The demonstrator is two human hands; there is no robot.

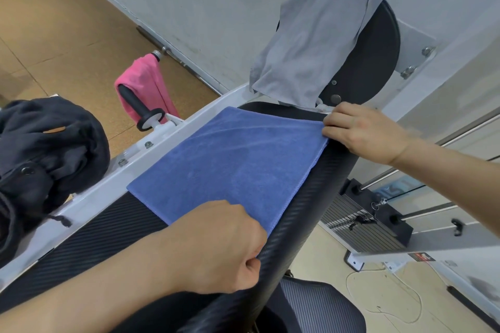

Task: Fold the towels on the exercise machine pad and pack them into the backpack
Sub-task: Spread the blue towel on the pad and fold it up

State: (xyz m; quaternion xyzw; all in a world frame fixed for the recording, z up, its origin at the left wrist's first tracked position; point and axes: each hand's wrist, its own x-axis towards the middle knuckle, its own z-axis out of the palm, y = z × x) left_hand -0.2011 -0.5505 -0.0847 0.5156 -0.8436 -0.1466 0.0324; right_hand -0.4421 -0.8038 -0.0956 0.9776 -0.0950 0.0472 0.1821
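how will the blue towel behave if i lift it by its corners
Probably floppy: the blue towel lies flat and follows the curve of the pad. Likely light: the left hand and right hand each pinch only a corner.

Gym or fitness room. Exercise machine: black padded bench [311, 211], white bolted steel frame [108, 189], rubber-grip handle [132, 100], stacked weight plates [357, 224] at right. Cork-toned floor [54, 35].

The dark fabric backpack [48, 149] is cut off by the left picture edge. The left hand [216, 246] hides the near corner of the blue terry towel [230, 162] at the right edge of the black ribbed pad [305, 219]. The right hand [359, 132] hides the far corner. The grey towel [311, 43] conceals part of the round black pad [378, 62]. The red-and-black label [420, 256] is illegible.
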